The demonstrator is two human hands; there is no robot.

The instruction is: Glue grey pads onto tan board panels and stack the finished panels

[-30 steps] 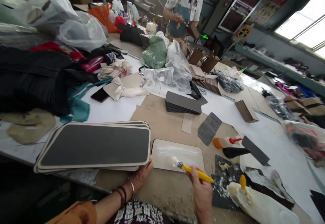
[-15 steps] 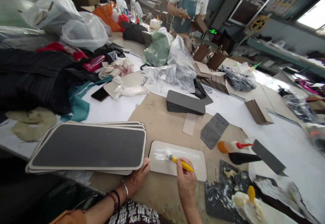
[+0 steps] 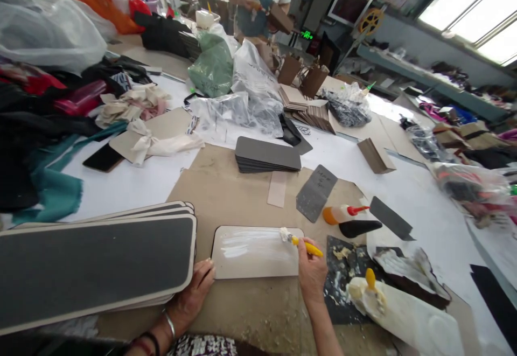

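Hands, two. The right hand (image 3: 312, 270) is closed around one yellow brush (image 3: 309, 246), its bristles, loaded with white paste, on the panel near its upper right corner. The left hand (image 3: 194, 286) has its fingers extended close together, the tips at the panel's lower left corner; whether it grips the edge cannot be told.

One beige panel (image 3: 258, 262) lies flat on the desk (image 3: 436, 232) between the two hands, bearing white streaks. One stack of larger grey panels (image 3: 97, 267) stands to its left; at least three edges show, full count not possible.

Beyond the panel: one pile of dark boards (image 3: 269, 154), number unclear; one pale strip (image 3: 277, 189); one grey card (image 3: 317, 192) with writing. To the right: one bottle (image 3: 339, 214) with a red nozzle, and one white container (image 3: 420, 318) with one yellow handle (image 3: 370, 279) upright in it. One co-worker (image 3: 254, 0) stands across the desk.
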